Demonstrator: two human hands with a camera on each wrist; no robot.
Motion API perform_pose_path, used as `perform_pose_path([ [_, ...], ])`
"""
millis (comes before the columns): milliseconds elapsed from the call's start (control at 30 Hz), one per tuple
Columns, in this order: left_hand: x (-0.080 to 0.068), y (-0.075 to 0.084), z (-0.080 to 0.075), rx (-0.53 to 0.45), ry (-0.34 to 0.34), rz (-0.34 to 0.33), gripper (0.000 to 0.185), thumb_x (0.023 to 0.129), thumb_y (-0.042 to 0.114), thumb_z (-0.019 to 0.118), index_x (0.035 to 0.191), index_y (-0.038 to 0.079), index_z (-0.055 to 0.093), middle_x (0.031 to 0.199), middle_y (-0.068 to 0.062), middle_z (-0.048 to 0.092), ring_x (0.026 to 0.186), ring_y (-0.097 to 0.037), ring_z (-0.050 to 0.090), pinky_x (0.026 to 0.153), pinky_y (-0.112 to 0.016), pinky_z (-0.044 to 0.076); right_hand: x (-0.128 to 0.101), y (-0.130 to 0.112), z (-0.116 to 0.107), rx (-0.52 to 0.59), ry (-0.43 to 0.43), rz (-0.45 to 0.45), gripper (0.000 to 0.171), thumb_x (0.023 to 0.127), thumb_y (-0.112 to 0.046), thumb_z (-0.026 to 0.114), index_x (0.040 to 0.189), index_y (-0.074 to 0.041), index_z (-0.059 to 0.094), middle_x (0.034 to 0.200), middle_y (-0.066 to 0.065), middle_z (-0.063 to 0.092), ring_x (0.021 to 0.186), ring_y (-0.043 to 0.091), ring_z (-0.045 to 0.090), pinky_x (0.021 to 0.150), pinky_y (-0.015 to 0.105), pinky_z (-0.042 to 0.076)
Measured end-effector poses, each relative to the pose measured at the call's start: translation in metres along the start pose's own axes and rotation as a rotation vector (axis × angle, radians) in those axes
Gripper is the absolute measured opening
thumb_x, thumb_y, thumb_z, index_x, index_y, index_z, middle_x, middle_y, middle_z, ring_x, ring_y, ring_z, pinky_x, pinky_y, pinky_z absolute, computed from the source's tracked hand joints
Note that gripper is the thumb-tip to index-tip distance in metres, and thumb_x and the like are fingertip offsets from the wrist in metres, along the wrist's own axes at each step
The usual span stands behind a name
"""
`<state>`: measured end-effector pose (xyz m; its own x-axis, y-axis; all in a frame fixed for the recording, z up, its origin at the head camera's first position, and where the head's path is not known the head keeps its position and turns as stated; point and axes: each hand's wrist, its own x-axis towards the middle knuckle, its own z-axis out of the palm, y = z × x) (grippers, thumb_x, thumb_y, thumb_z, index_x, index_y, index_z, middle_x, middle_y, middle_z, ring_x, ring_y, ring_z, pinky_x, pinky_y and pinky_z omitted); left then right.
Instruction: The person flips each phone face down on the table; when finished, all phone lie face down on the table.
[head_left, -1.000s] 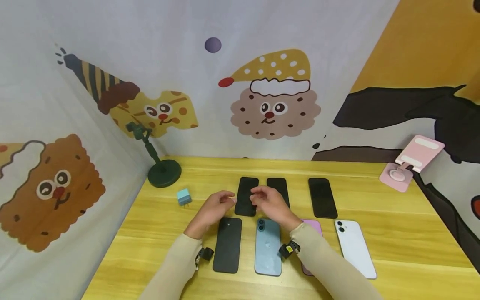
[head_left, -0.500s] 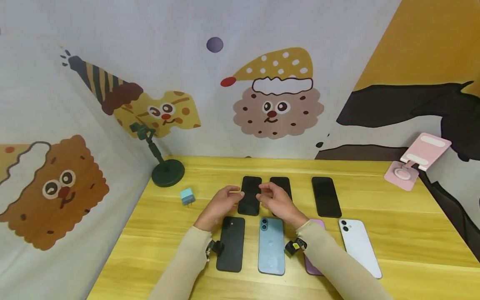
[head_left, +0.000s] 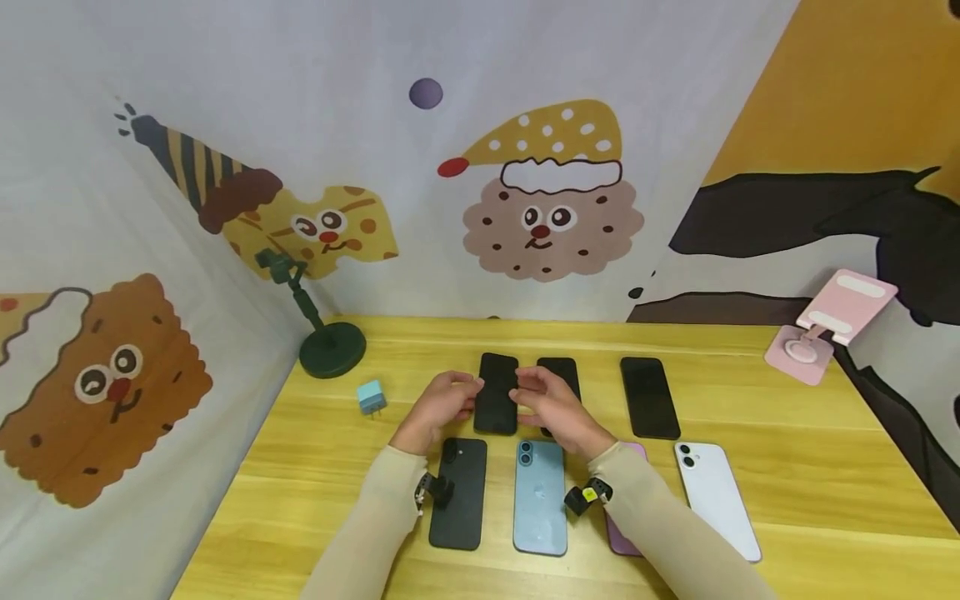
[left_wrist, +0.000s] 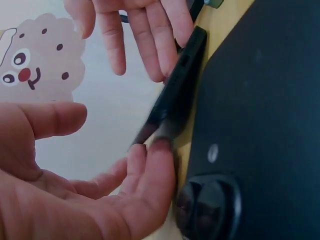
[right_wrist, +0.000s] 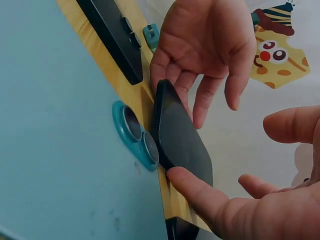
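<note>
Both hands are at the leftmost dark phone (head_left: 497,393) in the back row, screen up on the tabletop (head_left: 787,433). Left hand (head_left: 438,408) sits at its left long edge, right hand (head_left: 551,404) at its right long edge.

Left wrist view: left fingers (left_wrist: 150,170) are loosely extended, tips touching the phone's (left_wrist: 175,97) edge, thumb apart and off it. No wrap, no pinch. Right wrist view: one right finger (right_wrist: 200,195) is against the near edge of the phone (right_wrist: 182,132), the others spread and off, thumb clear. That edge looks slightly raised off the wood, though I can't be sure from these angles.

Neighbours are tight: black phone (head_left: 457,493) and blue phone (head_left: 540,497) just in front, camera side up, and another dark phone (head_left: 558,379) just beside on the right, partly under the right hand.

My read on doing this well: work from the two long edges only, keep fingertips off the glass, apply even pressure from both sides so it doesn't pivot into the neighbour, and keep wrists high so the sleeves don't drag the front row.
</note>
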<state>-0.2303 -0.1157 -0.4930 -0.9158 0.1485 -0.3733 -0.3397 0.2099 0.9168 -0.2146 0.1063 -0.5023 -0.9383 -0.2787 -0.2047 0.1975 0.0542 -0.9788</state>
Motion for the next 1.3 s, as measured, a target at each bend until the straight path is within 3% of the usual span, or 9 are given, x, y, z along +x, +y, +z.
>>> perform_pose_path([
  [167,0.004,-0.005,0.000,-0.043,-0.068,-0.010,0.053,0.106,0.014,0.062,0.155,-0.003,0.047,0.133,-0.022,0.068,0.105,-0.027,0.074,0.082,-0.035,0.063,0.002,0.000,0.002,0.001,-0.008,0.017,0.057,0.106,-0.017,0.062,0.157,-0.002,0.041,0.161,0.025,0.040,0.145,0.042,0.049,0.105,0.056,0.056],
  [400,0.007,-0.009,0.001,-0.104,-0.108,0.007,0.049,0.103,-0.001,0.059,0.150,0.001,0.049,0.139,-0.024,0.064,0.104,-0.030,0.076,0.073,-0.034,0.063,0.009,0.003,-0.001,0.032,-0.023,0.041,0.053,0.108,-0.018,0.060,0.155,-0.001,0.042,0.158,0.023,0.043,0.146,0.041,0.048,0.101,0.054,0.059],
  [700,0.000,-0.006,0.000,-0.134,-0.120,0.049,0.051,0.106,0.007,0.060,0.154,0.006,0.045,0.145,-0.025,0.062,0.115,-0.038,0.074,0.082,-0.037,0.064,0.012,-0.007,0.000,-0.018,-0.054,0.052,0.059,0.106,-0.021,0.064,0.157,-0.003,0.042,0.156,0.023,0.045,0.143,0.040,0.052,0.106,0.055,0.056],
  [900,-0.002,-0.006,0.004,-0.175,-0.148,0.106,0.049,0.110,0.013,0.054,0.157,0.006,0.044,0.143,-0.028,0.063,0.123,-0.041,0.070,0.090,-0.043,0.064,0.012,-0.007,0.005,0.021,-0.043,0.041,0.058,0.107,-0.019,0.064,0.159,-0.006,0.041,0.153,0.024,0.050,0.142,0.042,0.053,0.097,0.055,0.061],
  [1067,-0.001,-0.009,0.007,-0.192,-0.186,0.106,0.047,0.114,0.018,0.048,0.160,0.011,0.043,0.143,-0.027,0.063,0.126,-0.039,0.069,0.093,-0.046,0.063,0.015,-0.006,0.004,0.077,-0.057,0.035,0.066,0.107,-0.020,0.064,0.164,-0.013,0.033,0.151,0.027,0.051,0.142,0.045,0.052,0.092,0.058,0.061],
  [1300,0.000,-0.008,0.015,-0.170,-0.224,0.106,0.046,0.115,0.021,0.048,0.161,0.020,0.044,0.158,-0.021,0.050,0.136,-0.039,0.061,0.104,-0.050,0.058,0.014,-0.004,0.003,0.075,-0.050,0.040,0.065,0.108,-0.023,0.064,0.165,-0.017,0.033,0.151,0.026,0.052,0.139,0.043,0.056,0.089,0.057,0.063],
])
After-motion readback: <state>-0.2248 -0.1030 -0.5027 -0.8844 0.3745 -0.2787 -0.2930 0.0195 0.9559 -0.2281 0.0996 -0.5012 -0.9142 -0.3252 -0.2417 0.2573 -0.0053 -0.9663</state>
